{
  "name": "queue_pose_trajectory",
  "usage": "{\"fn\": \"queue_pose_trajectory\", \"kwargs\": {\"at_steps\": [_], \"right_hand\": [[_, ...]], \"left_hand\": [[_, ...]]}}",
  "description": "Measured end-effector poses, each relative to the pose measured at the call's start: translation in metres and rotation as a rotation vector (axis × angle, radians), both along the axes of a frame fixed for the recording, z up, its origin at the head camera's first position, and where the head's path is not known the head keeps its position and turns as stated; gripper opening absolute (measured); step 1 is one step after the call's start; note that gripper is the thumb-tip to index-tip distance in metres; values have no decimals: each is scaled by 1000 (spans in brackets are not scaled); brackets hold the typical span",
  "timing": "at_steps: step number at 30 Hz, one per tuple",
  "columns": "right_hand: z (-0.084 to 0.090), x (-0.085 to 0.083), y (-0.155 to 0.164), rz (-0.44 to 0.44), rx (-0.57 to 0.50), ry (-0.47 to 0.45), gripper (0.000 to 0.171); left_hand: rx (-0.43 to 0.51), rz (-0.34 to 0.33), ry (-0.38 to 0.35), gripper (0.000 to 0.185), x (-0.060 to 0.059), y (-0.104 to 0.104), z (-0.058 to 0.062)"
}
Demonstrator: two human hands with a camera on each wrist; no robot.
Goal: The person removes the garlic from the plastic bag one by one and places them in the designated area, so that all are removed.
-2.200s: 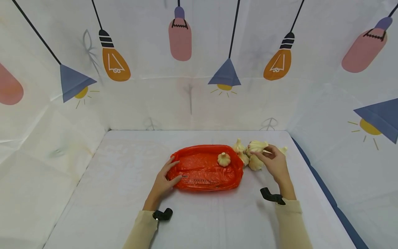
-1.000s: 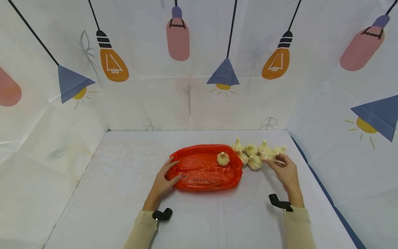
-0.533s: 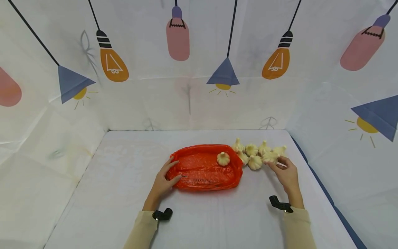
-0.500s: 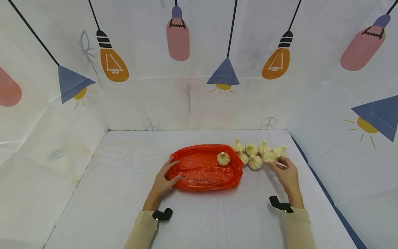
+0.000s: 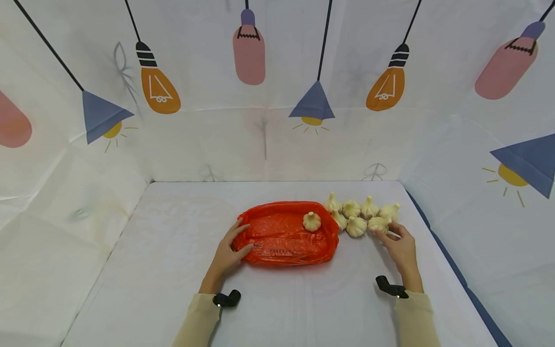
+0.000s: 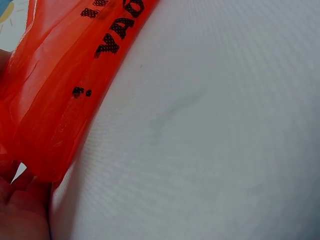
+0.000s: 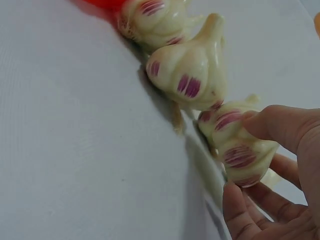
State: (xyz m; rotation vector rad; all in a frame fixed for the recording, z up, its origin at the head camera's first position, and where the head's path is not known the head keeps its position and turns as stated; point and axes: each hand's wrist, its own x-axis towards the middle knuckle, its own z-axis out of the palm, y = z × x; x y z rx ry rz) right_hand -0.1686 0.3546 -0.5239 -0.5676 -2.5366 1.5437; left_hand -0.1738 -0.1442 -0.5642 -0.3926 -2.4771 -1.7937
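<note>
In the head view a red plastic bag (image 5: 282, 241) is spread into an oval with a raised rim, and one garlic bulb (image 5: 311, 221) sits inside it near the right end. My left hand (image 5: 225, 255) holds the bag's left end, thumb over the front rim; black print shows on the red film (image 6: 65, 110) in the left wrist view. To the right of the bag, my right hand (image 5: 399, 246) grips a garlic bulb (image 5: 378, 225) between thumb and fingers. Purple streaks mark that bulb (image 7: 235, 135) in the right wrist view, where another bulb (image 7: 190, 75) lies close beside it.
Several more garlic bulbs (image 5: 357, 226) stand in a tight cluster against the bag's right end. The white table (image 5: 191, 207) meets a printed cloth backdrop (image 5: 208, 130) at its back edge. A dark blue strip (image 5: 446, 255) runs along the right side.
My right hand has carried the garlic bulb rightward from above the cluster, then lowered it toward the cluster's front right. My left hand has stayed on the bag.
</note>
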Motion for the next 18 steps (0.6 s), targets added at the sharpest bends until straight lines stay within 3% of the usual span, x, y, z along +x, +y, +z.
{"fn": "queue_pose_trajectory", "kwargs": {"at_steps": [18], "right_hand": [[-10,-1,-4,6,52,-24,71]], "left_hand": [[-3,0,-29,61,1,0,1]]}}
